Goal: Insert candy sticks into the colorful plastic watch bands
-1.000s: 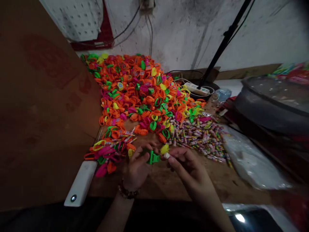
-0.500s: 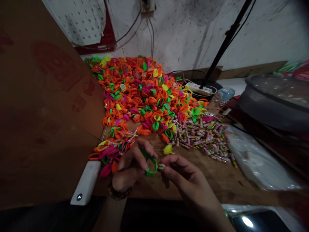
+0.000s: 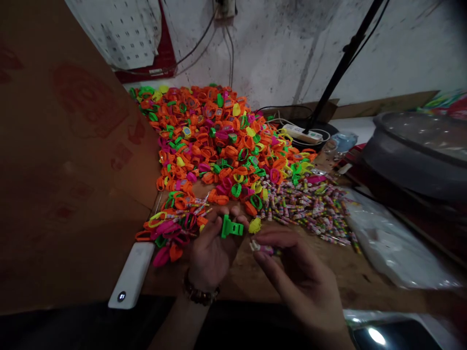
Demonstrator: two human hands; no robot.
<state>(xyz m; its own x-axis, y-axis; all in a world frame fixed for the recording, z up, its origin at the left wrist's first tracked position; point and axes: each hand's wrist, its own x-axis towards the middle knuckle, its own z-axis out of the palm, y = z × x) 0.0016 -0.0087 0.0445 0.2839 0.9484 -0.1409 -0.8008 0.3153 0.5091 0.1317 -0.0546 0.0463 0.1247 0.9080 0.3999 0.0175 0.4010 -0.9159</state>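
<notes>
My left hand (image 3: 210,255), palm turned up and a beaded bracelet on its wrist, holds a bright green plastic toy watch (image 3: 231,227) between thumb and fingers. Beside it, my right hand (image 3: 301,274) pinches a small patterned stick (image 3: 267,249) with a pale end pointing at the watch. A gap separates the stick from the watch. Just beyond my fingers lies a yellow plastic piece (image 3: 255,225) on the wooden table (image 3: 251,279). Similar patterned sticks (image 3: 306,204) form a heap to the right.
A large pile of toy watches (image 3: 215,136), mostly orange, spreads against the wall. At left stand a cardboard box (image 3: 73,194) and a white power bank (image 3: 132,274). Clear plastic bags (image 3: 397,243), a grey basin (image 3: 412,150) and a power strip (image 3: 302,133) are at right.
My left hand has rolled palm up, turning the green toy watch so its flat side shows. My right hand has drawn the stick back rightward, away from the watch.
</notes>
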